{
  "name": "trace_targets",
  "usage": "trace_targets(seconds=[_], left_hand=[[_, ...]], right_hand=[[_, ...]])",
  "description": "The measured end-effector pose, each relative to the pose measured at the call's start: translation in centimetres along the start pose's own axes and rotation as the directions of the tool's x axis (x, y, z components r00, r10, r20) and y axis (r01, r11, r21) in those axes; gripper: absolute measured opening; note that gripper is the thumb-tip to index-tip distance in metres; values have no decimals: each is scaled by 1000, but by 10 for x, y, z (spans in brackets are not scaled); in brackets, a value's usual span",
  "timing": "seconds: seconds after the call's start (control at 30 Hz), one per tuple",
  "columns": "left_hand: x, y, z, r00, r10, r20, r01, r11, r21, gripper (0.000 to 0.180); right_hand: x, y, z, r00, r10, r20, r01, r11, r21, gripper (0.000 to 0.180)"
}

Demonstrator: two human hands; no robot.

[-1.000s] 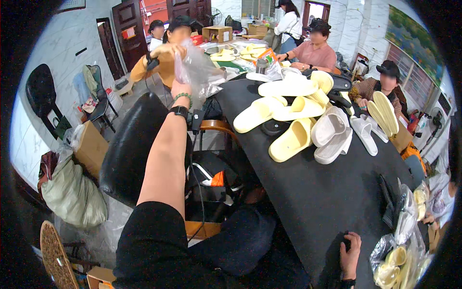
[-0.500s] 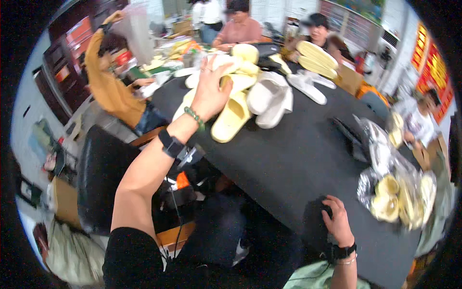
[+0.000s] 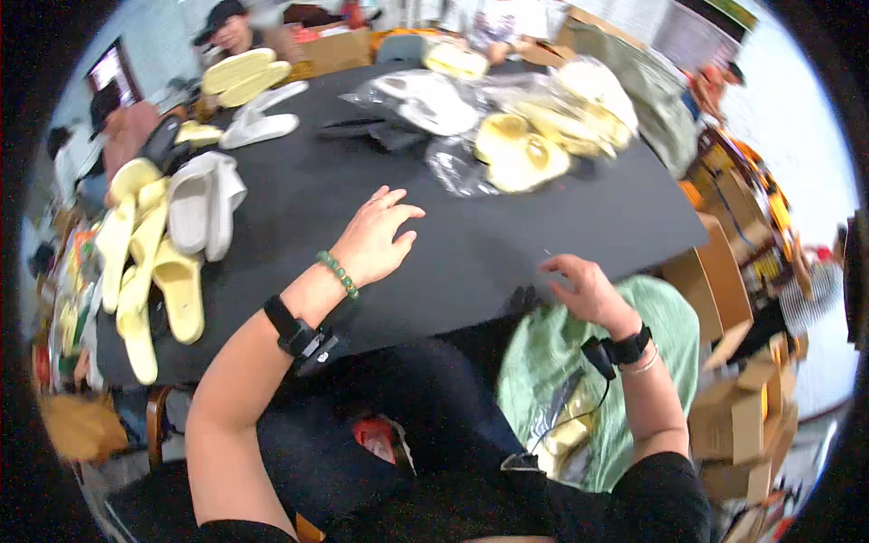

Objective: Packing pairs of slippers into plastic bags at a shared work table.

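My left hand [image 3: 373, 237] hovers over the middle of the black table [image 3: 299, 172], fingers apart and holding nothing. By the table's near edge my right hand [image 3: 587, 291] is held above a green woven sack [image 3: 656, 335], its fingers loosely curved with nothing in them. Several yellow slippers [image 3: 178, 290] lie in a pile on the left of the table. Beside them leans a pair of grey slippers [image 3: 206, 204]. Beyond my hands are yellow slippers in clear plastic bags [image 3: 520, 154] and white slippers in plastic [image 3: 425, 100].
At the far left rest a white slipper pair [image 3: 262, 118] and yellow slippers [image 3: 243, 77]. Cardboard boxes [image 3: 715, 281] stand off the table's right end, with more boxes [image 3: 742, 425] below. People sit around the far side.
The view has swung to the right. My left hand has left the yellow slipper pile and come over mid-table, empty. My right hand is now over the green sack.
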State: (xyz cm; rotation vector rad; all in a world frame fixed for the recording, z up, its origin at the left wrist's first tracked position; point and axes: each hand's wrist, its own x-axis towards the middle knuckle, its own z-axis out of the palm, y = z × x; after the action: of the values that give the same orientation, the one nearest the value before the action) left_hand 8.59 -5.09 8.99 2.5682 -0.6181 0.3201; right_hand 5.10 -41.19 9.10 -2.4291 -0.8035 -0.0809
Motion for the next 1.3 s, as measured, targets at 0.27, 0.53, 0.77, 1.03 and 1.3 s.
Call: trace_targets(seconds=[0.27,0.53,0.77,1.03,1.3], left_hand=[[-57,20,66,987,103,125,-109,993,44,42],[-79,14,75,968,97,233,-130,983,129,49],[-89,20,73,968,59,243,-101,982,161,49],[-81,18,76,965,152,214,-193,964,185,49],[-77,22,80,959,214,188,-244,957,154,47]], right_hand=[[-169,100,27,866,493,-79,-497,867,-30,23],[-317,172,144,639,690,340,-612,724,-318,32],[-400,164,219,16,895,446,-999,1,34,69],[-485,199,368,-12,908,419,-353,-396,848,66],[-448,141,365,-209,965,158,-885,-256,389,139]])
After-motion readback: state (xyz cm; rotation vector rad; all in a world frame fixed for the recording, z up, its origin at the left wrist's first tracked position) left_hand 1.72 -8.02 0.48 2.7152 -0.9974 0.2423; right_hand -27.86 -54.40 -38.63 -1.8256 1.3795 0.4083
